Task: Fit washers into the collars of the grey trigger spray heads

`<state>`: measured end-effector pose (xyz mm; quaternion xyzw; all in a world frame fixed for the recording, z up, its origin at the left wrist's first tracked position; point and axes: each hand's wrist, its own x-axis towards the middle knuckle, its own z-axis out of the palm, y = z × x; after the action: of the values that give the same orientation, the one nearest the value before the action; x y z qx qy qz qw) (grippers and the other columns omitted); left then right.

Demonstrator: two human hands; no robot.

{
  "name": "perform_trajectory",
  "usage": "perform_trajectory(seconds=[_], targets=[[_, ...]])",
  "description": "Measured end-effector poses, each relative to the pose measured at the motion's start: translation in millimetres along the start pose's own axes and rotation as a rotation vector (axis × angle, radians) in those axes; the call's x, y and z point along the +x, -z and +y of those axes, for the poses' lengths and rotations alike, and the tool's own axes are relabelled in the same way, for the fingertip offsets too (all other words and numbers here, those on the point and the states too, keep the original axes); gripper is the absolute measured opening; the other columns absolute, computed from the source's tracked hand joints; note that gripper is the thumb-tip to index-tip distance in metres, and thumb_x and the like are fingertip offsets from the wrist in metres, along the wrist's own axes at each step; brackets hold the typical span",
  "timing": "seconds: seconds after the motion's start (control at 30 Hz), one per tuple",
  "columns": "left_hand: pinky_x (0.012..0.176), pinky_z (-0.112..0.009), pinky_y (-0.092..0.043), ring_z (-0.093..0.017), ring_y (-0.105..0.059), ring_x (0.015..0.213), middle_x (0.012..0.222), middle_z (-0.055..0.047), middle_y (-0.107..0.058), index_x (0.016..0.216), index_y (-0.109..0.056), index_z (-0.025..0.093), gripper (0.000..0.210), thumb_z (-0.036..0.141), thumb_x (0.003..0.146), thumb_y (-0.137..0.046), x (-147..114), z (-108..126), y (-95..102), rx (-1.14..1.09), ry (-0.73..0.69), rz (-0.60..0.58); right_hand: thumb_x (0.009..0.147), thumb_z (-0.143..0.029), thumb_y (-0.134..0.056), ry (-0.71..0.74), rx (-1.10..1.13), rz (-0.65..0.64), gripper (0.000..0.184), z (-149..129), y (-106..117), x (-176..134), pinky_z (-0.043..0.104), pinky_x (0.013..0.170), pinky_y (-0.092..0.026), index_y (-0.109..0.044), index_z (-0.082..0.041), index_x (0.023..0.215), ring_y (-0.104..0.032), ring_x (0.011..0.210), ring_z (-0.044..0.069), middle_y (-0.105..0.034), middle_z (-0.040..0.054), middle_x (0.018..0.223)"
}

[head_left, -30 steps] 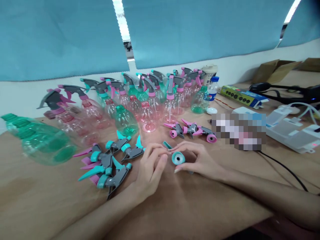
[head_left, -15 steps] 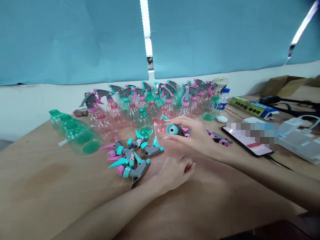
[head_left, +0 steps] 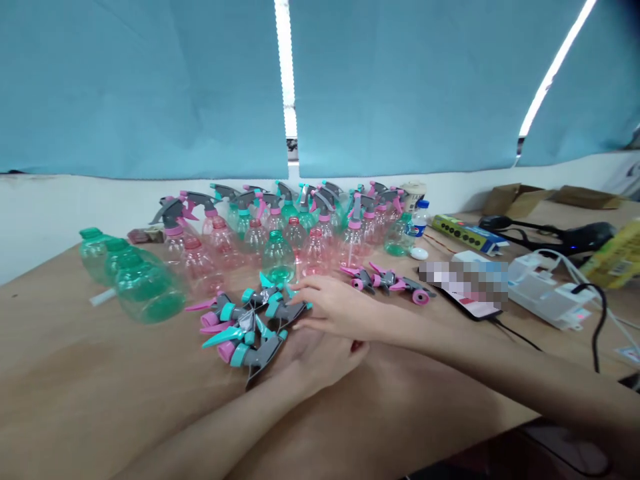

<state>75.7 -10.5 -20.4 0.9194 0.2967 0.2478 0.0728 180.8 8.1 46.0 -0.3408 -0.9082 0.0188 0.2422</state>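
Note:
Beside a pile of grey spray heads with teal and pink collars (head_left: 255,357), my left hand (head_left: 327,360) rests on the table, fingers curled, no object visible in it. Just above it, partly overlapping it, my right hand (head_left: 333,307) reaches left to the pile. Its fingers and thumb close around a grey spray head with a teal collar (head_left: 287,311); the palm hides part of the grip. A green bottle without a head (head_left: 278,257) stands behind the pile. Pink-collared spray heads (head_left: 384,280) lie to the right of my right hand.
Several pink and green bottles with spray heads (head_left: 324,227) stand along the wall. Headless green bottles (head_left: 147,293) are at the left. On the right are a phone (head_left: 480,305) with a cable, a clear plastic case (head_left: 545,297), a yellow-green box (head_left: 457,230) and black headgear (head_left: 565,237).
My right hand has come down and left from mid-air, where it held a teal-collared spray head, to the pile. My left hand stays curled on the table. The view has turned slightly right.

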Motion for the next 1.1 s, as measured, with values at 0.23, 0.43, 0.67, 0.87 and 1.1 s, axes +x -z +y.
perform_trajectory(seconds=[0.23, 0.43, 0.67, 0.87, 1.1], targets=[[0.048, -0.024, -0.034, -0.012, -0.048, 0.050, 0.057, 0.002, -0.052, 0.063, -0.047, 0.018, 0.025, 0.021, 0.087, -0.045, 7.4, -6.3, -5.4, -0.060, -0.050, -0.038, 0.088, -0.028, -0.057, -0.295, -0.158, -0.087, 0.017, 69.0, 44.1, -100.2, 0.037, 0.087, -0.049, -0.064, -0.021, 0.102, -0.059, 0.104, 0.022, -0.063, 0.0086, 0.111], [0.049, -0.022, -0.033, -0.010, -0.046, 0.050, 0.059, 0.004, -0.051, 0.067, -0.045, 0.019, 0.018, 0.023, 0.084, -0.049, 8.5, -5.1, -1.5, -0.104, -0.047, -0.049, 0.085, -0.017, -0.055, -0.441, -0.265, -0.161, 0.023, 109.5, 79.2, -173.8, 0.041, 0.081, -0.050, -0.067, -0.020, 0.104, -0.063, 0.097, 0.027, -0.064, 0.0134, 0.107], [0.048, -0.021, -0.038, -0.011, -0.052, 0.049, 0.061, 0.004, -0.055, 0.081, -0.051, 0.018, 0.009, 0.025, 0.086, -0.047, 11.5, -6.3, 0.6, -0.130, -0.033, -0.032, 0.081, -0.006, -0.055, -0.417, -0.308, -0.247, 0.041, 123.2, 72.8, -179.9, 0.038, 0.087, -0.048, -0.064, -0.026, 0.115, -0.058, 0.109, 0.026, -0.060, 0.0113, 0.118], [0.045, -0.020, -0.037, -0.010, -0.050, 0.045, 0.057, 0.006, -0.054, 0.083, -0.053, 0.019, 0.008, 0.024, 0.087, -0.048, 12.2, -6.7, 1.2, -0.117, -0.058, 0.000, 0.083, -0.012, -0.058, -0.378, -0.292, -0.264, 0.026, 120.9, 66.0, -167.7, 0.038, 0.085, -0.047, -0.068, -0.021, 0.106, -0.059, 0.100, 0.024, -0.061, 0.0110, 0.108], [0.045, -0.019, -0.036, -0.009, -0.046, 0.044, 0.056, 0.006, -0.052, 0.082, -0.053, 0.019, 0.010, 0.023, 0.088, -0.046, 12.5, -5.9, 1.5, -0.126, -0.051, 0.005, 0.084, -0.037, -0.061, -0.400, -0.227, -0.168, 0.029, 104.4, 70.3, -160.0, 0.036, 0.079, -0.048, -0.063, -0.016, 0.104, -0.059, 0.093, 0.024, -0.062, 0.0115, 0.102]])
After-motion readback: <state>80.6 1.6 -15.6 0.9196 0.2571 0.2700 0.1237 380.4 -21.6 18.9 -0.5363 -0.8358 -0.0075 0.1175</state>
